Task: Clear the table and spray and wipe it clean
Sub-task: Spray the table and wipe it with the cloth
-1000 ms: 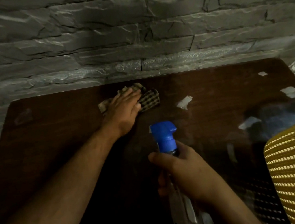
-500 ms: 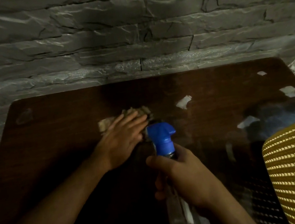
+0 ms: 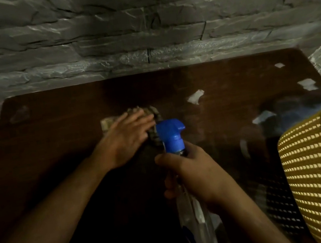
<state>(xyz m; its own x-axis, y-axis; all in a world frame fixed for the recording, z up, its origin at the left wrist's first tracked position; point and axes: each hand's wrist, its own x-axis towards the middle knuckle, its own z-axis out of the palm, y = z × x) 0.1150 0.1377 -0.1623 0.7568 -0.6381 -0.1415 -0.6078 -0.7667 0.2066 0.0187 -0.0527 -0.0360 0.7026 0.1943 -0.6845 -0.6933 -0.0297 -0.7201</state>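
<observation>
My left hand (image 3: 126, 138) lies flat, fingers together, pressing a checkered cloth (image 3: 151, 113) onto the dark brown table (image 3: 56, 148) near its middle. Most of the cloth is hidden under the palm. My right hand (image 3: 196, 175) grips the neck of a clear spray bottle (image 3: 173, 138) with a blue trigger head, held upright just right of the left hand, nozzle pointing right.
Pale patches (image 3: 195, 97), perhaps paper scraps or reflections, mark the right half of the table. A yellow perforated basket or chair back (image 3: 317, 173) rises at the right front. A grey stone wall (image 3: 142, 31) runs along the far table edge.
My left hand has dragged the cloth from the far middle of the table toward me and slightly left. The spray bottle has stayed about where it was.
</observation>
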